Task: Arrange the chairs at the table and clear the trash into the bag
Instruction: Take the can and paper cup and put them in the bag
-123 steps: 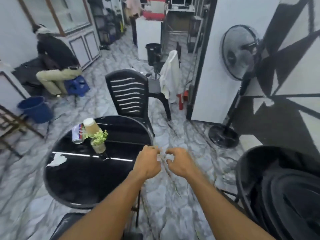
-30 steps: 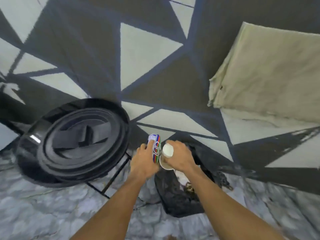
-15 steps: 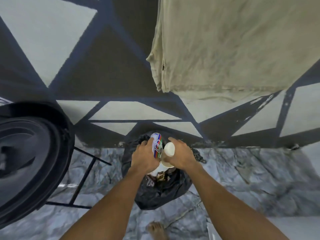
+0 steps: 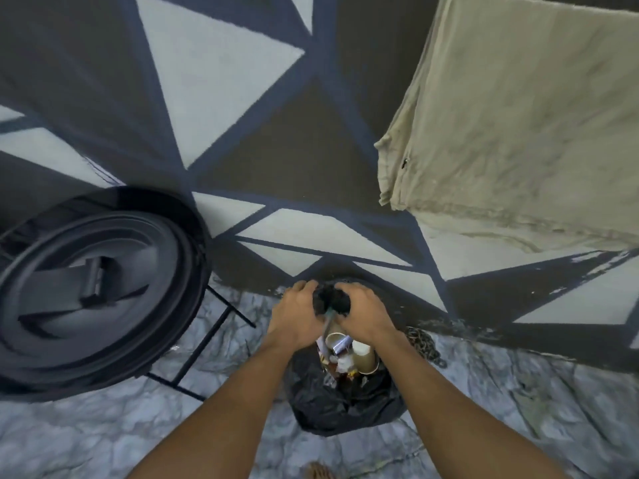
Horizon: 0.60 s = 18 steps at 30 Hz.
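Marble floor (image 4: 103, 426) | black bag (image 4: 345, 402) crumpled, trash showing | both hands (image 4: 297, 316) (image 4: 363, 312) bunching its rim

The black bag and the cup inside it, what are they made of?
The black bag looks like thin plastic film: slightly shiny and crumpled into soft folds. The cup is probably paper: it has a dull tan wall with a white end.

Marble floor (image 4: 103, 430): black trash bag (image 4: 345, 406), chain (image 4: 423, 344).
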### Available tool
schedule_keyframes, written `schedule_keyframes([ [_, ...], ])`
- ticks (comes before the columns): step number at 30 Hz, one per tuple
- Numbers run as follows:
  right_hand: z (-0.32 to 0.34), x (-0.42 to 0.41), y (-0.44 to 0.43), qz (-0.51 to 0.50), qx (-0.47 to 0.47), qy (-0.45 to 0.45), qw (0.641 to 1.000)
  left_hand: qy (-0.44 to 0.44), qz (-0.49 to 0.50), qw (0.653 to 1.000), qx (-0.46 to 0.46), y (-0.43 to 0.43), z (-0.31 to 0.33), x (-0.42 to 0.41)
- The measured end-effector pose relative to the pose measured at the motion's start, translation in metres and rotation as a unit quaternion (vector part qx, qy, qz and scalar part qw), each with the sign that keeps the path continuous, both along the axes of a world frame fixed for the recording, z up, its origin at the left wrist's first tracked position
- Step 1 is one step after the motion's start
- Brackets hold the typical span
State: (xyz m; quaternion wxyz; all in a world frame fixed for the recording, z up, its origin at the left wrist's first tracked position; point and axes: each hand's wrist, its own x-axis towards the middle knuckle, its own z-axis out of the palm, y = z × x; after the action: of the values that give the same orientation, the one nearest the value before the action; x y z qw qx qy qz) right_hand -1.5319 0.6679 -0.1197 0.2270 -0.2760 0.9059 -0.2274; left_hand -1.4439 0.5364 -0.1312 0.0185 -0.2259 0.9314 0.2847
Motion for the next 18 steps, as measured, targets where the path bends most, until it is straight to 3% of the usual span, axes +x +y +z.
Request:
schedule_keyframes([
  [7, 0.049, 0.08, -0.112, 0.141, -0.05, 0.026, 0.988, 0.056, 0.13, 0.989, -0.035, -0.084, 0.042, 0.108],
  [12, 0.07, 0.195, -0.195, 0.251, -0.076, 0.037, 0.964, 0.066, 0.237, 0.967, -0.061, -0.138, 0.068, 0.243],
  [18, 0.087, 0.362, -0.272, 0.402, -0.097, 0.041, 0.91, 0.057, 0.385, 0.918, -0.074, -0.174, 0.081, 0.438],
])
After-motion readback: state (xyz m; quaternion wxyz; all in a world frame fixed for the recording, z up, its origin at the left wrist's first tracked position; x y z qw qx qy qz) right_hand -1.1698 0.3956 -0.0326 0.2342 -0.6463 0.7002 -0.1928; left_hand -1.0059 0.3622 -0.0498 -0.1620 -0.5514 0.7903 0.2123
